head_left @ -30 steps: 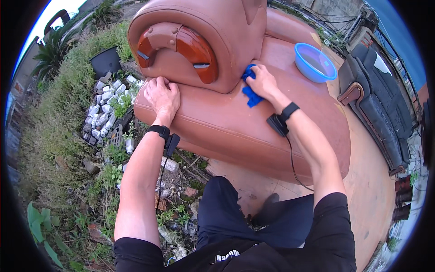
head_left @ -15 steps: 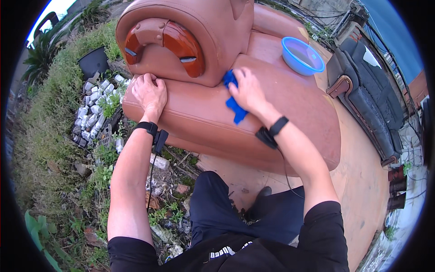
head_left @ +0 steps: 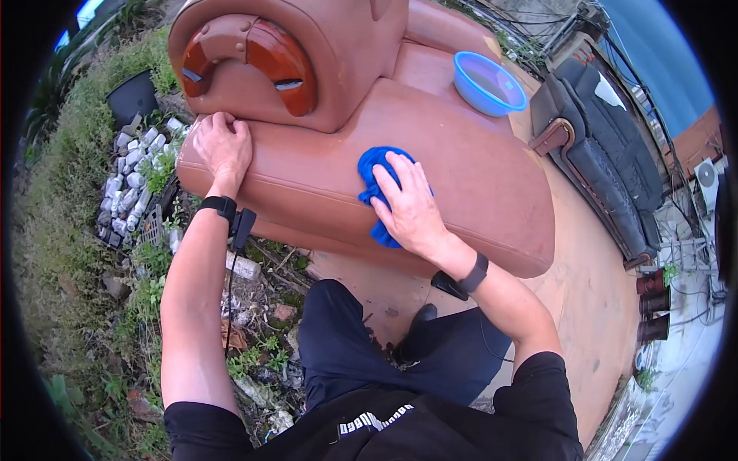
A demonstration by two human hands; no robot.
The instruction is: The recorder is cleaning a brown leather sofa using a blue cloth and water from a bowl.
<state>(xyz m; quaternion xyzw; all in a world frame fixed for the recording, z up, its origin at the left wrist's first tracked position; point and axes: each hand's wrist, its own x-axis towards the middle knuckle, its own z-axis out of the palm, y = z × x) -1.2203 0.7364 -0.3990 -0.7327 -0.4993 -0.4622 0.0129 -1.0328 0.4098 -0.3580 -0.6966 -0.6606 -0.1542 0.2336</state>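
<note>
Here, grip: right hand [head_left: 411, 206] lies flat, fingers spread, pressing the blue cloth [head_left: 374, 178] rather than clutching it.
Cloth: mid-seat on the brown leather sofa [head_left: 477, 177], toward its front edge.
Left hand [head_left: 221, 144]: open-palmed, bracing the seat's left corner.
Advice: keep pressure even, overlap strokes.
Basin [head_left: 487, 81]: back edge.

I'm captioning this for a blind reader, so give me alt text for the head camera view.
A person's right hand presses a blue cloth flat on a brown leather sofa seat, while the left hand rests on the seat's edge. A blue basin sits farther back on the sofa, outdoors beside weeds.
</note>
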